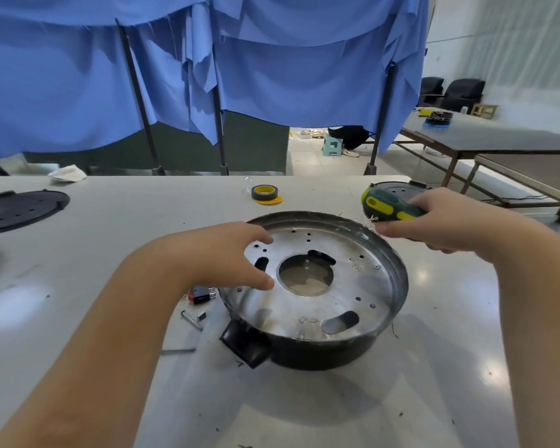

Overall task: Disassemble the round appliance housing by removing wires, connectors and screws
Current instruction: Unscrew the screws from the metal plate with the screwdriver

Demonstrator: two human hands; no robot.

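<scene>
The round appliance housing (353, 299) sits on the white table (110, 253), a black shell with a silver perforated plate inside and a black bracket at its near left. My left hand (227, 253) rests on the housing's left rim, thumb and fingers spread over the plate. My right hand (446, 221) hovers at the housing's far right rim and grips a green and yellow screwdriver (388, 205) by its handle. The screwdriver's shaft is hidden.
A roll of black tape (264, 192) lies behind the housing. A small black and red connector (201, 294), a bolt (191, 320) and a metal rod (178, 351) lie left of it. Black round covers lie at far left (20, 208) and behind my right hand (398, 188).
</scene>
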